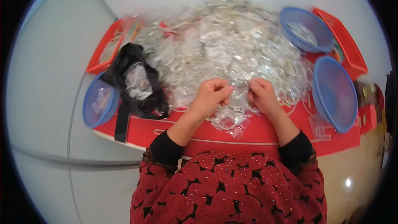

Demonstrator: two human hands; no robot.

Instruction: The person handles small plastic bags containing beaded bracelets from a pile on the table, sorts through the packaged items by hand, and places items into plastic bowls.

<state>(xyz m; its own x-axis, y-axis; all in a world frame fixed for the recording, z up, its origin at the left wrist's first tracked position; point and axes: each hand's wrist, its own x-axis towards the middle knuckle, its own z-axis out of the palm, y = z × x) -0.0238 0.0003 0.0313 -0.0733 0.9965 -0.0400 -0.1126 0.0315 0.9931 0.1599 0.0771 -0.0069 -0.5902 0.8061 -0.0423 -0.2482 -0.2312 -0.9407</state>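
A large heap of small clear, shiny plastic packets [232, 45] covers the middle of the red table. At the heap's near edge, my left hand [211, 97] is closed, thumb and fingers pinched together. My right hand [264, 96] is likewise pinched, a short way to the right. Glossy clear plastic lies between and behind both hands, so whatever is in the fingers cannot be told from it. Just below the hands, a few loose packets [230, 120] rest on the red tabletop [199, 135].
On the left are a black plastic bag [154, 99] with packets inside, a blue basin [89, 103], a dark phone-like slab [122, 124] and a red tray [97, 58]. Two blue basins, one upper [290, 14] and one lower [338, 95], stand right, near another red tray [348, 45].
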